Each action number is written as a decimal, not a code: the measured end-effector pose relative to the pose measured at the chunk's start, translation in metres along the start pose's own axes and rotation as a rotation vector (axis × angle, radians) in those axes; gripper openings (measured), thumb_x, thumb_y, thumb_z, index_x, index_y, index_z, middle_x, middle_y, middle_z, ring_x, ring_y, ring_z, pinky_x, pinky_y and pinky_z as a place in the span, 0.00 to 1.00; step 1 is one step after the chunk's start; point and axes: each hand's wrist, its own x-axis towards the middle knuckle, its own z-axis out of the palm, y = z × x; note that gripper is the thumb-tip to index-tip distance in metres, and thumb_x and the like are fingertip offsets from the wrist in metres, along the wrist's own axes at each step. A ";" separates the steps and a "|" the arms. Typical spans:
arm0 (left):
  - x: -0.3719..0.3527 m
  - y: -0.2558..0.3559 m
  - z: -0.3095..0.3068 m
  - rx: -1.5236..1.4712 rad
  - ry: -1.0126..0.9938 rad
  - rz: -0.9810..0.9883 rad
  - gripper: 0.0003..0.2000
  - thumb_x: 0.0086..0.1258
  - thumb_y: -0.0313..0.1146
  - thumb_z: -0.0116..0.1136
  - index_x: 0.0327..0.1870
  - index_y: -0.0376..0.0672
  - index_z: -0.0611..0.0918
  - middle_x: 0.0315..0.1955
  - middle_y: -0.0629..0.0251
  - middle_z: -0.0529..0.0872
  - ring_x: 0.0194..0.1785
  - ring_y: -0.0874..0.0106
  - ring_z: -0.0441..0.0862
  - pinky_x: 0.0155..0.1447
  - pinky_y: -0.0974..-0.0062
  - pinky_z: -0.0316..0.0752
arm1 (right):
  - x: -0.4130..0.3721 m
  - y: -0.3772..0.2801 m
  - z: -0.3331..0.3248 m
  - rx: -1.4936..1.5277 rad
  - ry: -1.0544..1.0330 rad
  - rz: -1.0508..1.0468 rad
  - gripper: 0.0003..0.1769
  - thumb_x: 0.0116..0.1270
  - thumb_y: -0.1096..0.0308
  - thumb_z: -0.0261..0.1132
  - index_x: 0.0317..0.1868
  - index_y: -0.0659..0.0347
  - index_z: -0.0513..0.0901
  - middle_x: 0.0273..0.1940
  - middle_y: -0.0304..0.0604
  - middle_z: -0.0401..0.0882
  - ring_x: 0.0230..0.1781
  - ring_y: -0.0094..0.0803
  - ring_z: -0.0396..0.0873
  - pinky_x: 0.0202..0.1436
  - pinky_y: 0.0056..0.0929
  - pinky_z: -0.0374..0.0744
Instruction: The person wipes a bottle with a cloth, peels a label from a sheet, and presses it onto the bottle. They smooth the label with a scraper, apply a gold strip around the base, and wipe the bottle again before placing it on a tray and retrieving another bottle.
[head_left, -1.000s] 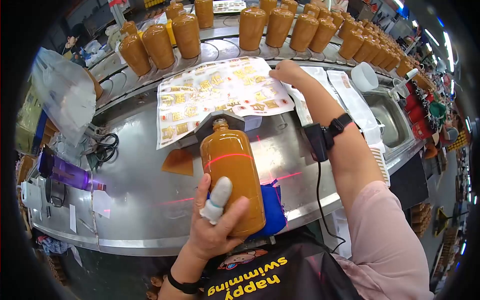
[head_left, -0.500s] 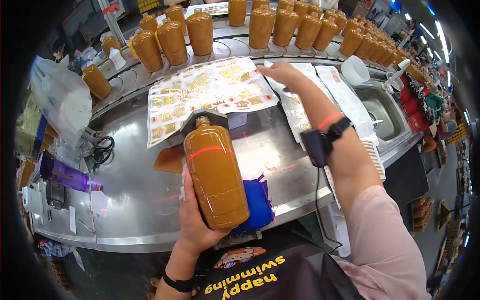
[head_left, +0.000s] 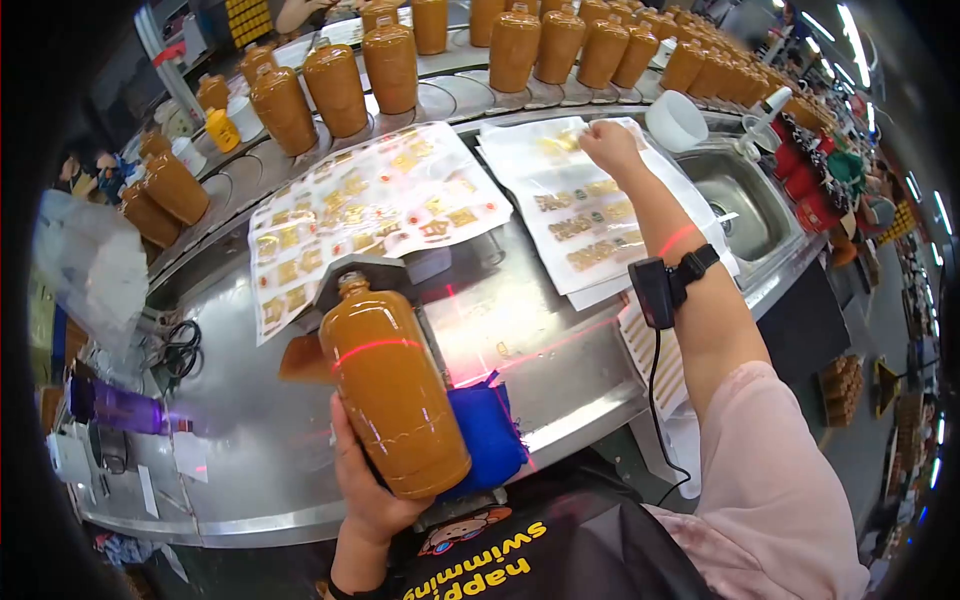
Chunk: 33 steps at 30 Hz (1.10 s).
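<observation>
A glossy brown bottle (head_left: pixel 395 390) lies tilted with its neck against a dark angled holder (head_left: pixel 375 272). My left hand (head_left: pixel 368 490) is wrapped round its lower end, and a red laser line crosses its shoulder. At the upper right my right hand (head_left: pixel 612 148) is closed over a white sheet of gold decals (head_left: pixel 590 215); its fingertips touch a gold patch, and whatever they pinch is too small to make out. Another decal sheet (head_left: pixel 370 205) with gold and red marks lies left of it. A blue cloth (head_left: pixel 486 432) sits beside the bottle's base.
Rows of brown bottles (head_left: pixel 515 50) stand on a conveyor (head_left: pixel 455 97) along the back. A white bowl (head_left: pixel 676 122) is by the sink (head_left: pixel 745 195) at right. Purple cup (head_left: pixel 125 405), cables (head_left: pixel 178 350) and a plastic bag (head_left: pixel 90 270) are at left. Another person's hands show at the top.
My right hand has moved from the left decal sheet's corner onto the right sheet, and its fingers have closed. The view has shifted, and the right sheet is more exposed.
</observation>
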 end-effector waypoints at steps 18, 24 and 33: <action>0.009 0.042 -0.019 0.499 -0.083 0.123 0.62 0.47 0.54 0.78 0.74 0.26 0.52 0.64 0.42 0.73 0.65 0.51 0.74 0.71 0.53 0.60 | -0.132 -0.131 -0.112 0.320 -0.148 -0.783 0.06 0.62 0.71 0.67 0.33 0.64 0.79 0.48 0.47 0.80 0.36 0.39 0.78 0.40 0.32 0.76; 0.016 0.052 -0.021 0.745 -0.088 0.281 0.58 0.48 0.55 0.77 0.74 0.29 0.56 0.67 0.39 0.69 0.68 0.47 0.70 0.72 0.49 0.59 | -0.167 -0.199 -0.147 0.426 -0.322 -1.014 0.06 0.64 0.72 0.66 0.33 0.64 0.77 0.46 0.48 0.78 0.32 0.37 0.76 0.38 0.32 0.75; 0.010 0.023 -0.007 0.240 -0.055 0.136 0.59 0.52 0.53 0.76 0.77 0.32 0.49 0.71 0.31 0.56 0.74 0.38 0.58 0.74 0.51 0.57 | -0.181 -0.217 -0.141 0.548 -0.494 -1.094 0.07 0.64 0.74 0.66 0.32 0.64 0.76 0.50 0.51 0.77 0.37 0.36 0.78 0.40 0.31 0.77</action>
